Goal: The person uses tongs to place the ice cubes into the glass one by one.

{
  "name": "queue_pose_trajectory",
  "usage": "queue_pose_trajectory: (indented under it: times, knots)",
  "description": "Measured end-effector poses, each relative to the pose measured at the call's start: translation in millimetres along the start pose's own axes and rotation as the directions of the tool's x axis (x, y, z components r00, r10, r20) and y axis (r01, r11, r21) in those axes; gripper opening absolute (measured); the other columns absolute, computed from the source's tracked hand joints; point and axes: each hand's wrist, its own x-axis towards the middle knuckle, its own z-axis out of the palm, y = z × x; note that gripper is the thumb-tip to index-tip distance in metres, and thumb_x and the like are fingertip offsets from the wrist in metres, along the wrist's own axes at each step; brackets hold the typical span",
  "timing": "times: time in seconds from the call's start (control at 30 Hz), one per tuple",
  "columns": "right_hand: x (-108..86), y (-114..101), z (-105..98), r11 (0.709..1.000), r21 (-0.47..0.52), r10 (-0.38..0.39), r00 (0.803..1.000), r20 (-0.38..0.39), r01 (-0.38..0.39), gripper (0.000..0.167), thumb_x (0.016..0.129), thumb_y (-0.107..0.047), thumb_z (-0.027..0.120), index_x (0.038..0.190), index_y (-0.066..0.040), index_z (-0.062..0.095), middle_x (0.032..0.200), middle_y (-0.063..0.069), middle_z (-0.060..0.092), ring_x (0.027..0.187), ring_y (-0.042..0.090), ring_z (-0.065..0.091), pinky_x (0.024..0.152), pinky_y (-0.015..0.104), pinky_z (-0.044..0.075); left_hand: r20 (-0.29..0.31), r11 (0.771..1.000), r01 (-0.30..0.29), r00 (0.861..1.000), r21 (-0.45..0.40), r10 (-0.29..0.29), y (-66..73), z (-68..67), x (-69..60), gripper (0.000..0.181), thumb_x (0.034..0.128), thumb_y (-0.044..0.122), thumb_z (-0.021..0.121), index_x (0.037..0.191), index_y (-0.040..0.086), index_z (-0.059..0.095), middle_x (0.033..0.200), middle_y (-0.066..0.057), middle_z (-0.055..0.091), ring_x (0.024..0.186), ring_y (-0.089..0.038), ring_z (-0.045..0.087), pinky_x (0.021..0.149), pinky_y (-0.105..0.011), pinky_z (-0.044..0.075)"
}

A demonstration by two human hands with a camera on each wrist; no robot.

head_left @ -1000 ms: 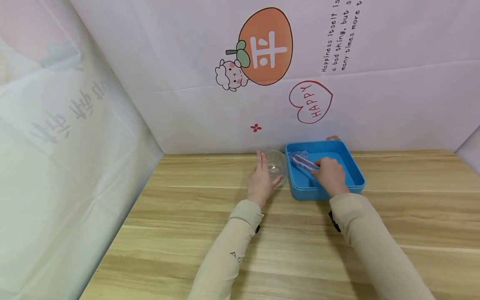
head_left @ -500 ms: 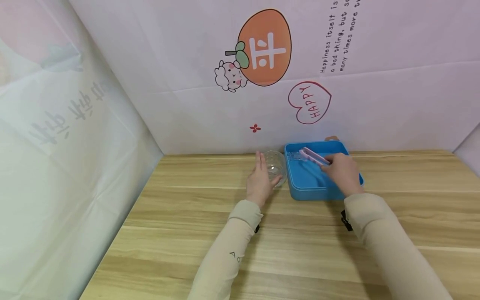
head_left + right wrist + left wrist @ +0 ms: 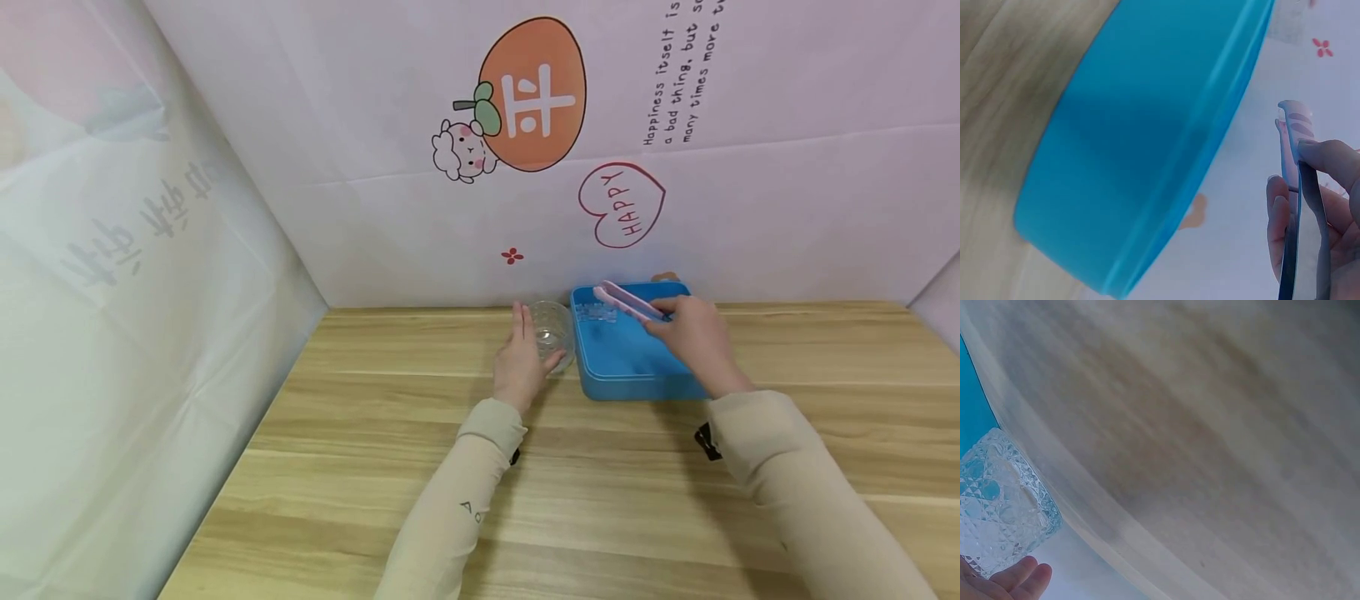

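In the head view my left hand holds a clear cut-glass cup from its left, thumb at the front and fingers along the side. The left wrist view shows the faceted glass close to my fingertips. My right hand grips small tongs with pink tips and metal arms, raised over the blue box. In the right wrist view the tongs' tips stand close together; a small clear piece may be between them, but I cannot tell. Several clear cubes lie in the box's back left corner.
The blue box stands just right of the glass, near the printed backdrop behind the table. Bare wood tabletop stretches in front of both and to either side. Another white sheet borders the left.
My right hand has lifted the tongs up from the clear cubes and drawn back to the right. My left hand and the glass have stayed in place.
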Motion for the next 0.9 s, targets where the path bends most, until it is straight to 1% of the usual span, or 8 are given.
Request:
queue_pose_trajectory:
  times: [0.17,0.27,0.37,0.5,0.6,0.7,0.77,0.9]
  knots:
    - [-4.2,-13,-5,1.0,-0.001,-0.026,0.999,0.031,0.026,0.04,0.088,-0.018,0.066,0.118,0.008,0.063,0.096,0.027,0.068,0.06,0.024,0.051,0.046,0.026,0.034,-0.01,1.0,-0.007,1.0,-0.01,0.007,-0.6,1.0,0.6,0.092,0.0875,0.055,0.059,0.152,0.004,0.019,0.161,-0.011,0.018,0.07,-0.013,0.059,0.05,-0.019,0.041]
    - [-6.1,-20,-6,0.999,-0.011,-0.05,0.998,0.039,0.051,0.04,0.088,-0.018,0.067,0.119,0.007,0.063,0.094,0.027,0.069,0.057,0.021,0.05,0.045,0.025,0.033,-0.014,1.0,-0.012,1.0,0.0,0.012,-0.8,2.3,1.3,0.092,0.0875,0.056,0.058,0.152,0.003,0.019,0.161,-0.011,0.018,0.07,-0.013,0.06,0.051,-0.019,0.042]
    - [-6.9,-25,-3,0.997,-0.008,-0.076,0.996,0.052,0.076,0.04,0.088,-0.018,0.067,0.119,0.006,0.064,0.098,0.027,0.069,0.053,0.019,0.048,0.045,0.025,0.032,-0.017,1.0,-0.014,1.0,0.017,0.014,-1.0,3.3,1.8,0.093,0.0873,0.057,0.058,0.152,0.003,0.02,0.161,-0.011,0.019,0.063,-0.012,0.056,0.047,-0.018,0.038]
    - [-7.3,-29,3,0.995,0.011,-0.099,0.992,0.072,0.099,0.04,0.087,-0.017,0.067,0.121,0.004,0.063,0.104,0.027,0.067,0.051,0.017,0.046,0.045,0.025,0.032,-0.012,1.0,-0.01,1.0,0.023,0.01,-1.1,3.5,1.8,0.093,0.0872,0.058,0.058,0.152,0.004,0.02,0.161,-0.01,0.019,0.051,-0.008,0.044,0.044,-0.017,0.032]
    - [-7.5,-32,7,0.993,0.022,-0.117,0.99,0.083,0.116,0.039,0.086,-0.016,0.068,0.12,0.004,0.064,0.104,0.027,0.067,0.053,0.017,0.046,0.046,0.024,0.032,-0.009,1.0,-0.004,1.0,0.015,0.005,-0.9,3.0,1.4,0.092,0.0872,0.057,0.058,0.152,0.004,0.019,0.161,-0.01,0.018,0.048,-0.007,0.037,0.043,-0.017,0.029]
    - [-8.0,-34,11,0.991,0.025,-0.135,0.987,0.086,0.133,0.038,0.086,-0.014,0.068,0.119,0.004,0.064,0.104,0.027,0.068,0.056,0.019,0.05,0.047,0.024,0.034,-0.008,1.0,-0.003,1.0,0.011,0.003,-0.7,2.3,1.0,0.092,0.0873,0.057,0.058,0.152,0.004,0.019,0.161,-0.01,0.018,0.046,-0.007,0.034,0.043,-0.017,0.028]
    - [-8.0,-35,13,0.99,0.022,-0.143,0.986,0.09,0.141,0.037,0.086,-0.013,0.068,0.119,0.004,0.065,0.105,0.027,0.068,0.061,0.02,0.054,0.049,0.023,0.038,-0.003,1.0,-0.003,1.0,0.012,0.003,-0.7,2.0,0.9,0.092,0.0877,0.057,0.057,0.153,0.005,0.018,0.161,-0.01,0.018,0.046,-0.007,0.034,0.043,-0.016,0.027]
    - [-8.0,-35,15,0.991,0.023,-0.135,0.986,0.102,0.133,0.038,0.086,-0.013,0.068,0.12,0.004,0.064,0.108,0.028,0.067,0.065,0.022,0.058,0.051,0.023,0.043,0.0,1.0,-0.006,1.0,0.003,0.006,-1.0,2.3,1.0,0.092,0.0879,0.057,0.057,0.153,0.005,0.017,0.161,-0.01,0.017,0.045,-0.007,0.034,0.043,-0.016,0.028]
